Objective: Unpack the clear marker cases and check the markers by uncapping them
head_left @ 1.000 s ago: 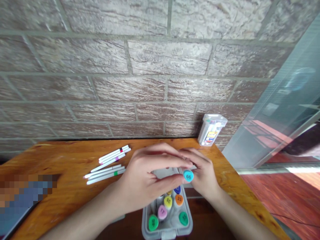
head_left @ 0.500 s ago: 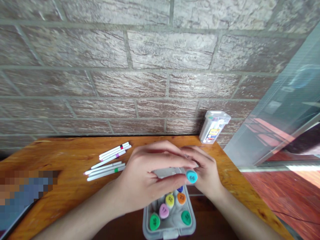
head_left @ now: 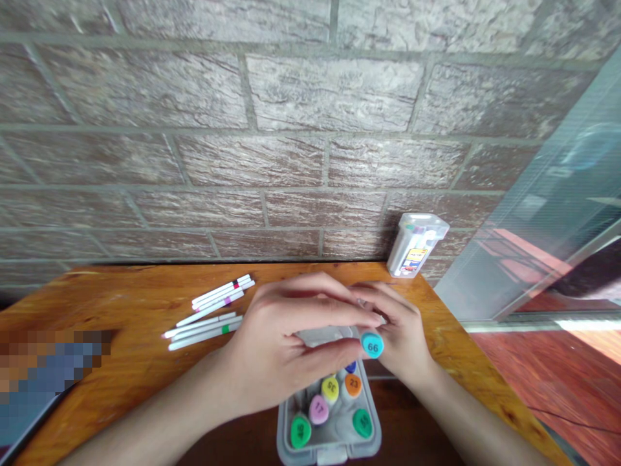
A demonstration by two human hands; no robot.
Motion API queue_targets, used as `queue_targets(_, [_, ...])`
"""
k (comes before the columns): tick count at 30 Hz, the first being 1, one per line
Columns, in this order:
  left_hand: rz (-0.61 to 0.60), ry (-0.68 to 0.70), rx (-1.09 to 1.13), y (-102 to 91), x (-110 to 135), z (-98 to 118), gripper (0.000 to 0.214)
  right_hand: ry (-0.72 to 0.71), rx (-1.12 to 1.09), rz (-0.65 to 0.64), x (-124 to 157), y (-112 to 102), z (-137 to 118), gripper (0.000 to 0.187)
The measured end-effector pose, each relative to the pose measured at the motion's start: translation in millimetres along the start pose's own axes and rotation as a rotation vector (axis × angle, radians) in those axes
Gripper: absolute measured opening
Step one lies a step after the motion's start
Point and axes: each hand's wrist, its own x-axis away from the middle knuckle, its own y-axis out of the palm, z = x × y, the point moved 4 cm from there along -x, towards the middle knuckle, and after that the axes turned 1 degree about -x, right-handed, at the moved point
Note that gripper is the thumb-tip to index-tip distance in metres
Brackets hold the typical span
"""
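Over the case's far right part, in the head view, the left hand pinches the blue marker narrowly between thumb and fingers. Beside it curls the right hand, fingertips hidden, its grip impossible to tell. Capped markers sit inside the case; pens lie left of it, a clear box beyond, rightward.

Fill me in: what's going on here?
The person holds a blue-capped marker at the fingertips of the left hand, with the right hand close behind; the right hand's grip is mostly hidden. Below, an open box holds other markers, caps up. White pens lie on the table, and a lidded box stands near the wall.
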Motion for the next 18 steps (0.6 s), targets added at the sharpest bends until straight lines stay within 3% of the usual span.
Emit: queue_targets(18, [-0.012, 0.0, 0.007, 0.4, 0.1, 0.1, 0.022, 0.001, -0.007, 0.006, -0.1, 0.3, -0.3, 0.019])
